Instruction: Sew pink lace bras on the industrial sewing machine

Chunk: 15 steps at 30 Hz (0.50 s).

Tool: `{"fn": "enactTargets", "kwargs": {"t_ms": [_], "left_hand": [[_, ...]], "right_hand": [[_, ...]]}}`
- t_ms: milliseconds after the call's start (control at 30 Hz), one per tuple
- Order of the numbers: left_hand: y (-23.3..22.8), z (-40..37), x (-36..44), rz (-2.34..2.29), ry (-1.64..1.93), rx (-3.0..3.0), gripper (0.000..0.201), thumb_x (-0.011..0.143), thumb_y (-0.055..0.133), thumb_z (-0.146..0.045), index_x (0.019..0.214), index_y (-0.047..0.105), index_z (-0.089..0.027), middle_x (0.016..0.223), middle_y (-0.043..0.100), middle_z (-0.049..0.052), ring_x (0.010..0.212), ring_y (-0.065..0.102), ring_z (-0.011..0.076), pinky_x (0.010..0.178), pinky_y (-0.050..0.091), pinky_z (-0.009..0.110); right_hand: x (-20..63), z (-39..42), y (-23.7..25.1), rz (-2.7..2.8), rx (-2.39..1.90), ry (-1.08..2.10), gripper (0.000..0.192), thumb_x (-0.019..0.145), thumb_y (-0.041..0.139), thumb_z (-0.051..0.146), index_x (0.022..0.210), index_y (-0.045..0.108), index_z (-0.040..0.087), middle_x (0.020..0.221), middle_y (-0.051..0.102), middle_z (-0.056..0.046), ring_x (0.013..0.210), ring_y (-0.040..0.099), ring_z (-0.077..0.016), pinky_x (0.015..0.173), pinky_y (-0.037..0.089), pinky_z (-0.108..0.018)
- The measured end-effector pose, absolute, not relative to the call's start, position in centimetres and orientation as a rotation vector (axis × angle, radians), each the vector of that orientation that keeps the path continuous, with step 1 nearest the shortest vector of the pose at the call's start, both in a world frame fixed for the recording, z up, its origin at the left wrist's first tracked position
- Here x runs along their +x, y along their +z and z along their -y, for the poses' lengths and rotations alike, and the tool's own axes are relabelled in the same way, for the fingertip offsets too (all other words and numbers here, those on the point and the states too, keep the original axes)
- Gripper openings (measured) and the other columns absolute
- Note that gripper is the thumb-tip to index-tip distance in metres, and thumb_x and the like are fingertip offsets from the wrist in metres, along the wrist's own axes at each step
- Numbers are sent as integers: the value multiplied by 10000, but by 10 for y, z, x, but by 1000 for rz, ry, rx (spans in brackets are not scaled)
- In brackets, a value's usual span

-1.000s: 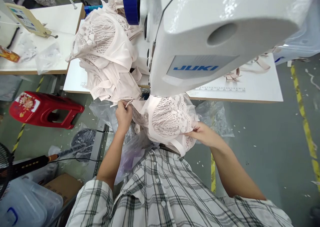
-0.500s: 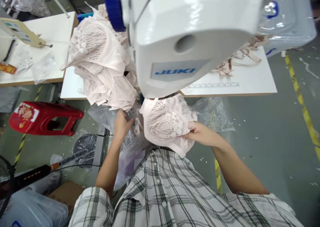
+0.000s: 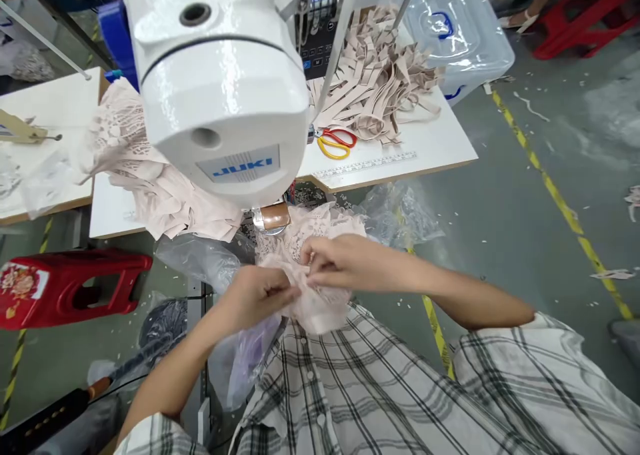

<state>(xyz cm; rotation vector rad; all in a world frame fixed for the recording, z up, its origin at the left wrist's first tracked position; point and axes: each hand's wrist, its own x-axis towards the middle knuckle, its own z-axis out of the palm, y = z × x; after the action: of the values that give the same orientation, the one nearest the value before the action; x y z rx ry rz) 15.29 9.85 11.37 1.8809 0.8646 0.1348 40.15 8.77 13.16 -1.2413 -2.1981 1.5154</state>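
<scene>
A pale pink lace bra (image 3: pixel 323 311) lies bunched in front of my body, just below the head of a white sewing machine (image 3: pixel 230 115). My left hand (image 3: pixel 263 295) pinches it from the left, thumb and forefinger together. From the right, my right hand (image 3: pixel 340 261) grips the same fabric with curled fingers, close to the left fingertips. Motion blur hides exactly which edge lies between the fingers. Part of the lace reaches up beside the machine's metal and brown sewing bed (image 3: pixel 273 217).
Left of the machine is a heap of pale pink bras (image 3: pixel 175 198). Beige straps (image 3: pixel 373 88), red-and-yellow scissors (image 3: pixel 336 143) and a ruler (image 3: pixel 370 165) lie on the right tabletop. A clear lidded box (image 3: pixel 457 35) stands beyond; a red stool (image 3: pixel 110 261) is at left.
My left hand has come in from the bra heap onto the bra. My right hand has moved inward and up. The view has shifted right, showing the straps and scissors.
</scene>
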Motion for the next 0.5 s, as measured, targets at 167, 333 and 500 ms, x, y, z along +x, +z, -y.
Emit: {"fn": "enactTargets", "kwargs": {"t_ms": [167,333,500], "left_hand": [[132,-145,148,-1244,269,1864,345,856,698,-489,658,630,-215,556,537,-21,495,420,115,464,284,244],[133,-184,151,-1366,254,1838,444,848,685,-507,572,546,-188,532,511,-18,521,457,122,509,335,250],[118,-203,147,-1317,536,1960,310,787,730,-495,752,649,-197,711,671,20,808,652,228,737,534,317]], "right_hand": [[406,-129,116,2049,-1232,1381,232,935,620,396,884,741,204,858,754,-3,749,641,-137,676,381,-253],[399,-163,108,1977,-1392,1321,308,856,708,483,789,720,183,728,686,7,670,562,-124,645,347,-267],[399,-180,106,1975,-1388,1262,302,843,717,473,765,713,182,697,651,-2,701,562,-147,666,362,-278]]}}
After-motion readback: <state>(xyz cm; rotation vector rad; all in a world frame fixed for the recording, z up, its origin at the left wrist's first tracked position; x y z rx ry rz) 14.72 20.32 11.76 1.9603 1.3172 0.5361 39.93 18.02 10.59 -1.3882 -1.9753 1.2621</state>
